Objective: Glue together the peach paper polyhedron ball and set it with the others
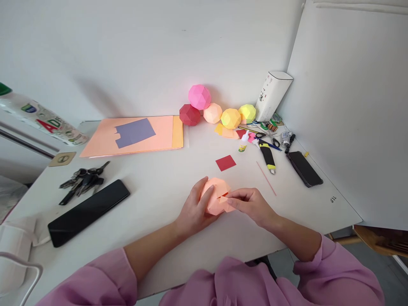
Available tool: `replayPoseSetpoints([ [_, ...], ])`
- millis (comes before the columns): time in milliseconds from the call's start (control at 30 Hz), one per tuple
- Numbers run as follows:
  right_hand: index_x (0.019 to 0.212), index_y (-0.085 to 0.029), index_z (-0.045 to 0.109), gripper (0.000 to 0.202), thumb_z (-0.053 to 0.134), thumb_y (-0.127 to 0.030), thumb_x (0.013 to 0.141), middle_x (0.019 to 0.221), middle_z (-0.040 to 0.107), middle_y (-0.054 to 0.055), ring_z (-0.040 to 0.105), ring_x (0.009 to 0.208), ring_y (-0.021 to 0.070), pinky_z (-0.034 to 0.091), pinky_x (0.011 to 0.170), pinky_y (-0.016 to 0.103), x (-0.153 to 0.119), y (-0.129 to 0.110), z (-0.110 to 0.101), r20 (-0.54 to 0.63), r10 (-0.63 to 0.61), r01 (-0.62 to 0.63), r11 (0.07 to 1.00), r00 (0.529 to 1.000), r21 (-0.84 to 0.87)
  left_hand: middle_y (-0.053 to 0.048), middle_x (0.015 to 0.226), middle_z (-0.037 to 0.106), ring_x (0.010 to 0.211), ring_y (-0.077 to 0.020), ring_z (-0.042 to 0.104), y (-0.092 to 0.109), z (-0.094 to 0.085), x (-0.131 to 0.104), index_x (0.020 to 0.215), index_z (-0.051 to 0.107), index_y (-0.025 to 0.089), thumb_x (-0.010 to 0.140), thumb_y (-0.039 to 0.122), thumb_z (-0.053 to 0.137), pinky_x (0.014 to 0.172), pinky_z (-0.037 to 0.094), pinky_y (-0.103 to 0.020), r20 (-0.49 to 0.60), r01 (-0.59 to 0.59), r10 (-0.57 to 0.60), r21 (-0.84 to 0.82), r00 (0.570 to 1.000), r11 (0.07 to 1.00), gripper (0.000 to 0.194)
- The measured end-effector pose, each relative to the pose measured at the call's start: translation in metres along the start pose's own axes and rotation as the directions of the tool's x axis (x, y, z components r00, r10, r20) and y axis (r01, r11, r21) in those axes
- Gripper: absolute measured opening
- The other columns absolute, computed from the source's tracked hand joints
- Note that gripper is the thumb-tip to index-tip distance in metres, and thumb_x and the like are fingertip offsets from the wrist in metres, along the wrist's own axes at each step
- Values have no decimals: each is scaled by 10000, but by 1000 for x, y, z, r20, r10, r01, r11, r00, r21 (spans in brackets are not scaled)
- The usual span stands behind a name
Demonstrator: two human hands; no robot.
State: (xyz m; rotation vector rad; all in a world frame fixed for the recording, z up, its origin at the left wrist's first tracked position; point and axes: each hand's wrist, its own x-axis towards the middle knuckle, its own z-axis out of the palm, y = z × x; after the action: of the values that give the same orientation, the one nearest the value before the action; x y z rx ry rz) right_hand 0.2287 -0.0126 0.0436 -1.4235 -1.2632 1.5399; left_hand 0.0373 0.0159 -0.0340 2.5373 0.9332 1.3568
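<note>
A peach faceted paper ball (214, 205) sits in my left hand (195, 208), whose fingers wrap around its left side. On the ball's right side a paper flap stands out beside a dark gap. My right hand (253, 205) pinches that flap between thumb and fingertips. Just beyond the ball lies a small red paper rectangle (226, 162). A little farther back stands a small glue bottle (244, 141) with a white nozzle.
Several finished paper balls, among them a pink one (199, 97), rest by the wall. A utility knife (267, 157), scissors (270, 138) and a phone (304, 168) lie to the right. Peach sheets (105, 136), keys (84, 180) and a long black object (89, 212) are on the left.
</note>
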Motion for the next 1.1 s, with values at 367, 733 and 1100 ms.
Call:
replayPoseSetpoints([
  [367,778,-197,752,148,650,-304,789,638,558,-21,450,611,108,366,596,263,-3,5,3,-5,53,-53,997,999,48,-221,1375,387,1217,-328,504,-3,2,-1,1440,200,235,761,288,747,867,561,-478,-25,-32,33,28,999,999,874],
  [733,773,-179,752,197,677,-361,778,673,603,3,504,665,134,410,637,280,0,4,2,32,29,-30,999,999,19,-219,1367,398,1197,-331,524,-2,2,-2,1426,203,263,761,332,750,856,562,-489,-13,-2,3,23,1000,1000,864],
  [1100,678,-184,712,215,669,-369,779,579,478,-31,368,564,96,327,553,261,0,5,3,15,60,-60,997,998,48,-219,1377,398,1204,-324,520,-1,2,-2,1428,209,249,763,301,746,868,560,-480,-23,-16,17,28,1000,999,857],
])
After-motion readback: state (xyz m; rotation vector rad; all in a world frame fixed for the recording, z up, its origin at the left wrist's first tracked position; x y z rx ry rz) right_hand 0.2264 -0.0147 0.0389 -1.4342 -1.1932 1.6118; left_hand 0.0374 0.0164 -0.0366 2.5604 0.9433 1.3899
